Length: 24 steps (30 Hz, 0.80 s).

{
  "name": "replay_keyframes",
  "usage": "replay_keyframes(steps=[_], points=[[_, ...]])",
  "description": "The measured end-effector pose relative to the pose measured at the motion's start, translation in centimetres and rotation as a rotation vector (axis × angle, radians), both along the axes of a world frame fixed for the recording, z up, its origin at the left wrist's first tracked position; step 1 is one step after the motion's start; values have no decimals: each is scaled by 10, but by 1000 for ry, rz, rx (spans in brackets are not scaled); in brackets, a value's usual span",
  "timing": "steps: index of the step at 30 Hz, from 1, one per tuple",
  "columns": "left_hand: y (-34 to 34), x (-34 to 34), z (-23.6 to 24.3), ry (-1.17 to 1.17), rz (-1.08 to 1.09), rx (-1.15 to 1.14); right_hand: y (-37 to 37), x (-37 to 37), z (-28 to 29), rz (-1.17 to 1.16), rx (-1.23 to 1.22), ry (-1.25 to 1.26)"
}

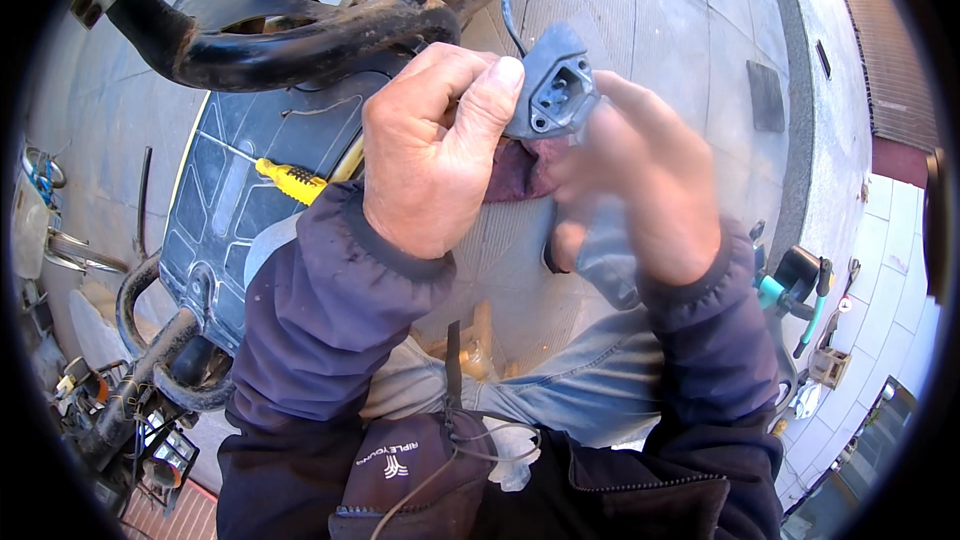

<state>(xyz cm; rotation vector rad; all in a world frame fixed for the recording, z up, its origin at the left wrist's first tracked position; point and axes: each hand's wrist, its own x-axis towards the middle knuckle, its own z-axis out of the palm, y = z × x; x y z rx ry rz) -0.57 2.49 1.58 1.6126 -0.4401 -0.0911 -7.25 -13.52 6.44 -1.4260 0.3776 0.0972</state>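
My left hand [425,155] pinches a grey power socket [552,52] between thumb and fingers. The socket has a recessed opening with pins inside and small screw holes at its corners; a dark cable [508,0] runs up from it. Close on its right is my right hand [650,175], its fingers smeared by motion; whether they touch the socket or hold anything I cannot tell. Beneath the socket, between the hands, shows a dark red cloth [525,170]; what supports it is hidden.
To my left, a yellow-handled screwdriver [290,181] lies on a black ribbed footboard [215,230]. Thick black tubing [270,58] of a vehicle crosses the upper left. Vehicle parts with lamps [160,450] sit at lower left. A turquoise-handled tool [812,315] is at right, near a pale kerb [805,130].
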Motion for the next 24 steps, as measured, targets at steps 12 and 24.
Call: replay_keyframes(steps=[12,24], points=[[-3,-5,7,43,8,-69,-1,-4,2,32,34,-44],[-10,-6,-6,63,-66,-170,-3,4,4,47,73,76]])
